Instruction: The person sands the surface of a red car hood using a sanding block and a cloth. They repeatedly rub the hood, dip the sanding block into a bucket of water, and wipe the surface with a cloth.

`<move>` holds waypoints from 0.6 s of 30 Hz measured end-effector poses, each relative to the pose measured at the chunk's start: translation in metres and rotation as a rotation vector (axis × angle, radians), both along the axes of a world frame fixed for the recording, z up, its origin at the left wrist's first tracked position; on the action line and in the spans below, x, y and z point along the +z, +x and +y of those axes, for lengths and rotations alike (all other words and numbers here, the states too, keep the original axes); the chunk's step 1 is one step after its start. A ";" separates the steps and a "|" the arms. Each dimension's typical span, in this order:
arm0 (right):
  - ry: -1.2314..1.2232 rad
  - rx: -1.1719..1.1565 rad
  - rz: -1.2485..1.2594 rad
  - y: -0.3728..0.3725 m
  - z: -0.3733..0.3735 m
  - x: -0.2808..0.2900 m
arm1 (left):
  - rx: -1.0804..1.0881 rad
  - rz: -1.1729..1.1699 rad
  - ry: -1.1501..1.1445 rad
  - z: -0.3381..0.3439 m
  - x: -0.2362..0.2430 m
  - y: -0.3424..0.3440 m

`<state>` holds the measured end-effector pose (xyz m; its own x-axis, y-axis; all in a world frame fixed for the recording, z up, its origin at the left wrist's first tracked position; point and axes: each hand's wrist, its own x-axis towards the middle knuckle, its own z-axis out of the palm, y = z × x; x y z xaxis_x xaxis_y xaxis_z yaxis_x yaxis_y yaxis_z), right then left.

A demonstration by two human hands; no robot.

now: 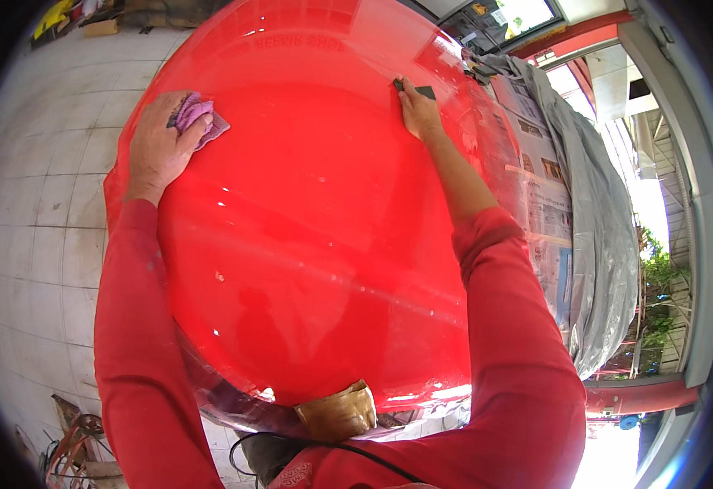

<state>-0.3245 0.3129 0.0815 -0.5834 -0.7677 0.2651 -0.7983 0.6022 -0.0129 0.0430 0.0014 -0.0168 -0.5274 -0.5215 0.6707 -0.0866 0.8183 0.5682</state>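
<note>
A glossy red car hood (308, 212) spreads out beneath both my arms, with small bright specks on its surface. My left hand (157, 147) is at the hood's left side, closed on a crumpled purple cloth (202, 118) that rests against the paint. Farther over, toward the right side, my right hand (418, 112) presses on the hood. Its fingers grip a small dark flat piece (426, 92), which looks like sandpaper or a sanding pad; its exact kind is hard to make out.
Newspaper (540, 183) and a grey plastic sheet (601, 220) cover the car to the right. A brown folded piece (338, 412) lies at the hood's near edge by my waist. White tiled floor (35, 220) runs along the left, with a reddish hose (67, 452) at lower left.
</note>
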 end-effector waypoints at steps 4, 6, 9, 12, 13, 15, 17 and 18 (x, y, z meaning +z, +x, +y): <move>-0.386 0.124 -0.704 0.107 0.022 -0.035 | 0.043 -0.010 -0.029 -0.016 0.002 0.021; -0.582 -0.205 -1.373 0.218 0.060 -0.009 | 0.061 -0.030 -0.035 -0.021 0.006 0.027; -0.360 0.169 -0.506 0.253 0.121 -0.017 | 0.056 -0.075 -0.016 -0.011 0.009 0.022; -0.604 -0.064 -0.998 0.173 0.083 -0.034 | 0.039 -0.089 0.016 -0.007 0.009 0.018; -0.314 0.133 -0.658 0.128 0.051 -0.024 | 0.041 -0.081 0.013 -0.010 0.005 0.021; -0.052 0.182 -0.101 0.044 0.010 -0.003 | -0.001 -0.032 0.027 -0.004 0.004 0.009; 0.013 -0.122 0.063 0.006 -0.009 -0.007 | -0.052 -0.046 0.049 0.010 0.005 -0.004; -0.071 -0.008 0.077 0.016 -0.012 -0.022 | -0.052 -0.071 0.052 0.006 0.006 0.001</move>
<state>-0.3088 0.3014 0.0598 -0.5652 -0.7409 0.3628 -0.7937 0.6083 0.0059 0.0435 0.0073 -0.0111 -0.5998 -0.5255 0.6034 -0.0862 0.7921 0.6042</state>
